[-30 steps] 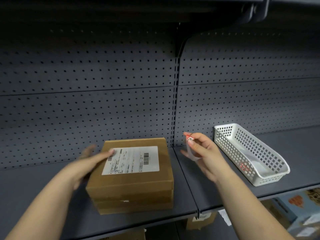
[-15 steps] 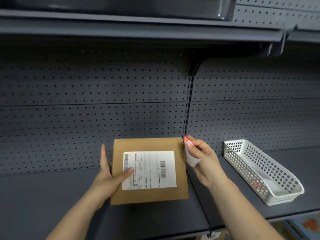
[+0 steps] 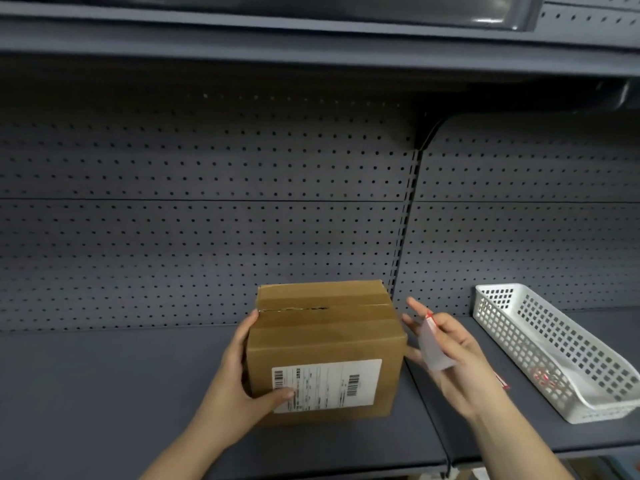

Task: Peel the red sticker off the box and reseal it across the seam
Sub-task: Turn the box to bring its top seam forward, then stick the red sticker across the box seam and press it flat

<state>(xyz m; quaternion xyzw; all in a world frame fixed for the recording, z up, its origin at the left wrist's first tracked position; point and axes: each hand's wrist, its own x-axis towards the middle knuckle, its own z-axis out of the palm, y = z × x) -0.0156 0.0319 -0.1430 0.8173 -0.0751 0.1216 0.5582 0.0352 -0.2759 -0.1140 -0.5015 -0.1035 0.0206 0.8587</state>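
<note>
A brown cardboard box (image 3: 329,341) stands on the grey shelf (image 3: 104,393), its white shipping label (image 3: 332,386) facing me and its top seam (image 3: 294,309) partly split. My left hand (image 3: 239,386) grips the box's left side, thumb on the label. Just right of the box, my right hand (image 3: 453,358) holds the red sticker (image 3: 433,341), which shows its pale back and a red edge, with the other fingers spread.
A white perforated plastic basket (image 3: 568,344) lies on the shelf at the right, with a bit of red inside it. Grey pegboard forms the back wall. Another shelf runs overhead. The shelf's front edge is close below my arms.
The box has been turned so its label now faces me and the seamed side is on top. My left hand shifted to the box's left side; my right hand still holds the sticker.
</note>
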